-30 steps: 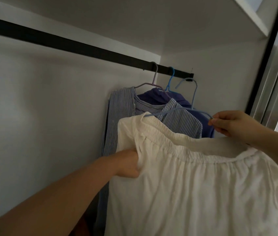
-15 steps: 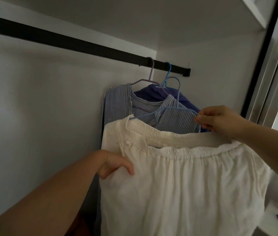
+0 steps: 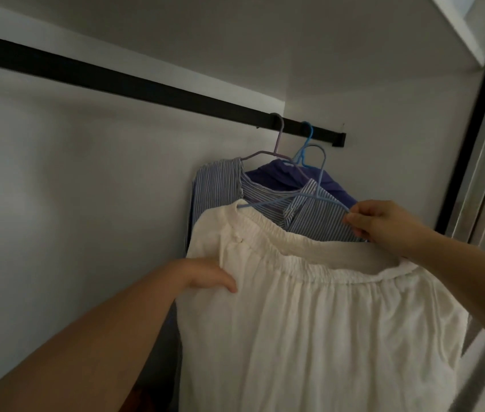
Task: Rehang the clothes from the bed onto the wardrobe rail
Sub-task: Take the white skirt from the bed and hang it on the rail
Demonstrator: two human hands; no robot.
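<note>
- The black wardrobe rail [image 3: 146,84] runs from the upper left down to its end bracket on the side wall; it is the landmark for everything below.
- A white garment [image 3: 309,322] with a gathered elastic band is held up below and in front of the rail, not yet hung on it.
- The garment sits on a light blue hanger [image 3: 318,185], whose hook rises just short of the rail, near its bracket end, without clearly resting on it.
- The right hand [image 3: 384,224] is below the bracket end of the rail; its fingers pinch the right arm of the light blue hanger where it meets the garment's band.
- The left hand [image 3: 205,275] is lower, under the middle stretch of the rail; its thumb lies over the garment's left edge, and the other fingers are hidden behind the cloth, so the full grip cannot be told.
- A striped shirt [image 3: 220,185] hangs from the rail on a lilac hanger [image 3: 276,144], directly behind the white garment.
- A purple garment [image 3: 276,173] hangs from the rail on a blue hanger [image 3: 306,141], between the striped shirt and the bracket end.
</note>
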